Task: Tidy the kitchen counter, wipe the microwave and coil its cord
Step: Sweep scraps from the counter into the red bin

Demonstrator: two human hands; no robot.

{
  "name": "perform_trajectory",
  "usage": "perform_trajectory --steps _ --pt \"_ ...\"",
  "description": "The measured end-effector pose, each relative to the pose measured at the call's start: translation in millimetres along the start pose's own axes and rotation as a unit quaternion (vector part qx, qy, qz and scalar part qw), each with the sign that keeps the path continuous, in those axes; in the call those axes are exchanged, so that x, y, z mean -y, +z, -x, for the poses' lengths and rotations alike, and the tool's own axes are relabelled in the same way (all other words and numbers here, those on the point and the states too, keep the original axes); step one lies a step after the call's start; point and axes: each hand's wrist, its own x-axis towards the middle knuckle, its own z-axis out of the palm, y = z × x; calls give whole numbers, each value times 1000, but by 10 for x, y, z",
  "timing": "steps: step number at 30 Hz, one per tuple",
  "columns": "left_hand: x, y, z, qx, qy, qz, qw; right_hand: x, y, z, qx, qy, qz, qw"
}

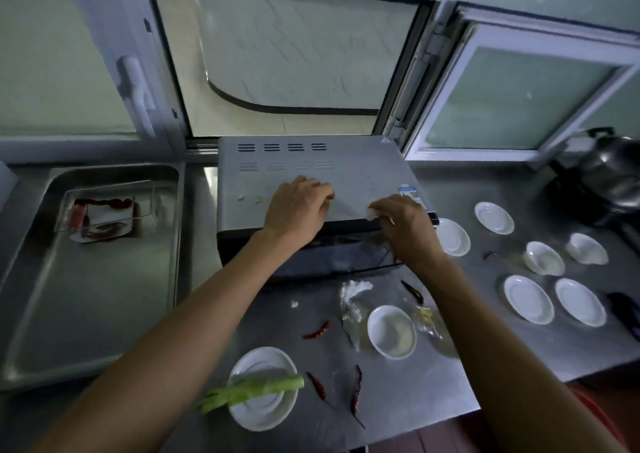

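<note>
Your left hand and right hand each pinch what looks like scraps off the microwave top at centre; 7 dishes, chillies still litter the tabletop; wiping, cord remain.

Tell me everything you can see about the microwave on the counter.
The microwave is a grey metal box with a dark front, standing upright on the steel counter below the window. Rows of vent slots cut its top near the back; a small sticker sits at the right edge. Pale scraps lie on top. The left hand and right hand rest there, each pinching a scrap.
</note>
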Motion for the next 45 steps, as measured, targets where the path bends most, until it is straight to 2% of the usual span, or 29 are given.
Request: perform_trajectory --steps 4,12,22,30,33,40,45 --pt "-483 147 -72 16 50 18 998 -175 -298 358 -46 51 -13 998" --pt "-1618 660 -66 45 128 29 990 -858 -874 1346 -84 128 -4 988" --pt "-3525 1467 191 103 203 44 973 -1903 -1731 3034 -106 240 -6 965" --pt "-5048 2059 497 158 281 71 944 -2425 -2413 4424 -144 322 6 936" --pt "-5528 2237 609 179 313 88 929 -2577 -2571 4864 -156 373 17 914" --pt "-6287 2750 778 245 369 97 892 -2812 -2708 5582 -162 468 26 869" --pt "-6652 3226 699 271 384 109 876 -3228 -2678 5821 -141 522 28 840"
